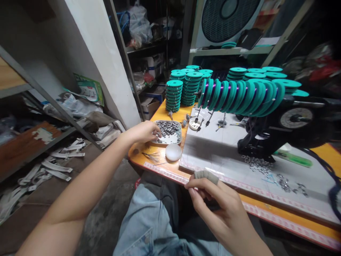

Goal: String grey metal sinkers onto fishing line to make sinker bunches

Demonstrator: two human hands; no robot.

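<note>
Orange table (136, 150): left hand (147, 132) at metal-parts tray (167, 140), grip unclear; right hand (217, 199) pinched, contents unclear, tray apart.

A hand could pass low over the board's (213, 156) front, between the lid (173, 152) and the beads (257, 164); farther back, the spool row (239, 96) overhangs, thin rods (209, 119) beneath it. Spool stacks (174, 96) block the back, the machine (259, 140) the right, the tray (170, 138) the left

Left hand (151, 132) at white tray (179, 137) (metal pieces (168, 128) inside); right hand (217, 202) near board edge (186, 166).
</note>
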